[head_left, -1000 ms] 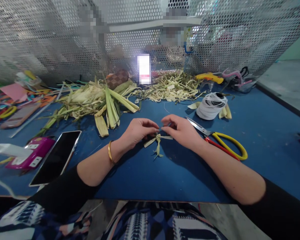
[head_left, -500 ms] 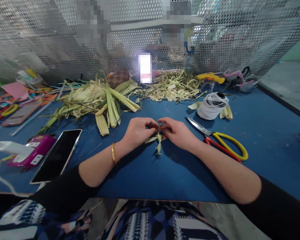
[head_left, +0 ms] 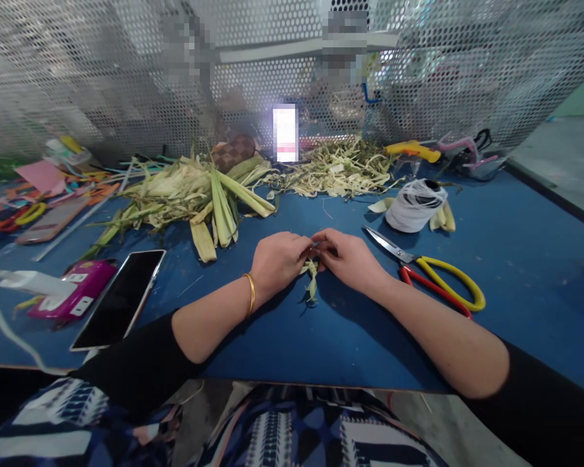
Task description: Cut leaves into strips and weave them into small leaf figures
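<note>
Above the blue tabletop, my left hand (head_left: 279,261) and my right hand (head_left: 345,258) meet at their fingertips. Both are closed in a pinch on a small knotted piece of corn husk (head_left: 312,284), pale green, whose frayed end hangs down between them. Its upper part is hidden behind the fingers. Right of my right hand lie scissors (head_left: 406,257) with one yellow and one red handle, blades partly apart. Behind them stands a spool of white thread (head_left: 415,206), with bits of husk beside it.
A heap of corn husks (head_left: 175,188) lies at the back left, shredded husk (head_left: 340,170) at the back centre. A black-screened phone (head_left: 121,298) and a purple power strip (head_left: 75,292) with a white plug are on the left. A perforated metal screen (head_left: 253,78) borders the back.
My left hand has turned inward, its wrist and bracelet shifting right, and its fingers now cover more of the husk's left side. My right hand stays nearly in place.
</note>
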Motion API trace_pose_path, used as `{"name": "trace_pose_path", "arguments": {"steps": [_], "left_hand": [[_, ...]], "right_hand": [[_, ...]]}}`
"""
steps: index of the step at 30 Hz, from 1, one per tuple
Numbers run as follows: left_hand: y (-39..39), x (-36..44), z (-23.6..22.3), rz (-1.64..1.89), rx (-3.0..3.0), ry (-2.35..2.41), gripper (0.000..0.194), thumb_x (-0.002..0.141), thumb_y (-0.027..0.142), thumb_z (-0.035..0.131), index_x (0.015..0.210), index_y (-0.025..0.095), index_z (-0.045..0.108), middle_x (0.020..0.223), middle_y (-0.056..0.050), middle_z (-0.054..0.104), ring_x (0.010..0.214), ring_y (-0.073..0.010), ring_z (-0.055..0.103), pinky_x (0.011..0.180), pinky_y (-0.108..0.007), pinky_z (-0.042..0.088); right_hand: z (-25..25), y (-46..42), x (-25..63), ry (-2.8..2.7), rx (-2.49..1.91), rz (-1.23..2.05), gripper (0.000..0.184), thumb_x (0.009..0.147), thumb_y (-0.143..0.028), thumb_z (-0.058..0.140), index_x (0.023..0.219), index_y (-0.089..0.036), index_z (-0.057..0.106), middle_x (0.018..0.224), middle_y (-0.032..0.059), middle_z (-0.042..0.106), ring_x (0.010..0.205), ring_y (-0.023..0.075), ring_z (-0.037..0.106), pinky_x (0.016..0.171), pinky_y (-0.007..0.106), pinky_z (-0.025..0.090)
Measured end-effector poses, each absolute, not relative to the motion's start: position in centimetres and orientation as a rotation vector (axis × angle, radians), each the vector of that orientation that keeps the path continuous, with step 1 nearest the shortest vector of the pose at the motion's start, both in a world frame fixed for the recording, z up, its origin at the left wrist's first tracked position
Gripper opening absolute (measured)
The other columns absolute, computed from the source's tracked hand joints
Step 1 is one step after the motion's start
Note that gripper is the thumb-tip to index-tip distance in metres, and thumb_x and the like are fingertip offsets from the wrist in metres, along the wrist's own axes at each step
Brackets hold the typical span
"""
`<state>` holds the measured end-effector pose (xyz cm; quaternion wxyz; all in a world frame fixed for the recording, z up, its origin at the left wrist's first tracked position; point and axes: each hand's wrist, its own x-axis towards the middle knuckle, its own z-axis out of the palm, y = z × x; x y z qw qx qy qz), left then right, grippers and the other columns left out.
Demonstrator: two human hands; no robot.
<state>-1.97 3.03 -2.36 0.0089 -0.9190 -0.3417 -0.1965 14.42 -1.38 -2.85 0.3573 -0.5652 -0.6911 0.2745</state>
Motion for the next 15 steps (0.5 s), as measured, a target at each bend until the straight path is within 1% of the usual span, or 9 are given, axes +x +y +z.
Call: {"name": "trace_pose_path", "arguments": {"steps": [3, 6, 9, 12, 13, 15], "left_hand": [[3.08, -1.93, -2.35, -0.748, -2.901, -1.073, 0.021, 0.089, 0.027, 0.05, 0.084, 0.02, 0.069, 0.088, -0.005, 0.072, 0.08, -0.0175, 0.062, 0.066, -0.027, 0.038], [3.09, -1.95, -2.22, -0.892, -2.937, -1.082, 0.018, 0.088, 0.025, 0.052, 0.086, 0.021, 0.07, 0.092, -0.004, 0.071, 0.083, -0.0157, 0.062, 0.069, -0.025, 0.039], [3.13, -1.95, -2.16, -0.954, -2.972, -1.077, 0.017, 0.087, 0.023, 0.053, 0.086, 0.022, 0.07, 0.091, -0.004, 0.07, 0.082, -0.0145, 0.062, 0.072, -0.023, 0.041], [3.21, -1.92, -2.2, -1.0, -2.996, -1.033, 0.015, 0.086, 0.021, 0.054, 0.084, 0.022, 0.07, 0.091, -0.003, 0.069, 0.082, -0.0139, 0.061, 0.074, -0.023, 0.042], [3.24, -1.91, -2.23, -1.026, -2.998, -1.021, 0.015, 0.085, 0.021, 0.055, 0.084, 0.021, 0.069, 0.09, -0.004, 0.069, 0.082, -0.0138, 0.061, 0.074, -0.023, 0.042], [3.32, -1.9, -2.29, -1.084, -2.996, -1.015, 0.014, 0.085, 0.019, 0.055, 0.083, 0.02, 0.069, 0.088, -0.004, 0.069, 0.08, -0.0135, 0.061, 0.072, -0.022, 0.043]], "right_hand": [[-2.82, -1.29, 14.48, -1.798, -1.475, 0.675, 0.029, 0.077, -0.003, 0.047, 0.096, -0.019, 0.061, 0.066, -0.0016, 0.068, 0.059, 0.0129, 0.064, 0.062, 0.025, 0.046], [-2.9, -1.07, 14.6, -1.762, -1.447, 0.751, 0.027, 0.077, -0.004, 0.049, 0.093, -0.019, 0.065, 0.07, -0.0017, 0.068, 0.056, 0.0113, 0.062, 0.063, 0.025, 0.046], [-3.2, -0.8, 14.74, -1.692, -1.389, 0.846, 0.02, 0.078, -0.01, 0.054, 0.09, -0.02, 0.067, 0.077, -0.0005, 0.067, 0.054, 0.0102, 0.061, 0.061, 0.025, 0.047], [-3.55, -0.6, 14.82, -1.623, -1.371, 0.861, 0.011, 0.077, -0.015, 0.058, 0.083, -0.019, 0.067, 0.085, 0.0021, 0.065, 0.053, 0.0096, 0.06, 0.056, 0.025, 0.047], [-3.61, -0.56, 14.82, -1.602, -1.373, 0.86, 0.008, 0.076, -0.016, 0.059, 0.079, -0.018, 0.067, 0.085, 0.0025, 0.064, 0.053, 0.0096, 0.06, 0.056, 0.025, 0.047], [-3.58, -0.54, 14.81, -1.573, -1.393, 0.858, 0.005, 0.075, -0.017, 0.06, 0.073, -0.018, 0.064, 0.078, 0.0015, 0.063, 0.052, 0.0101, 0.059, 0.055, 0.024, 0.046]]}}
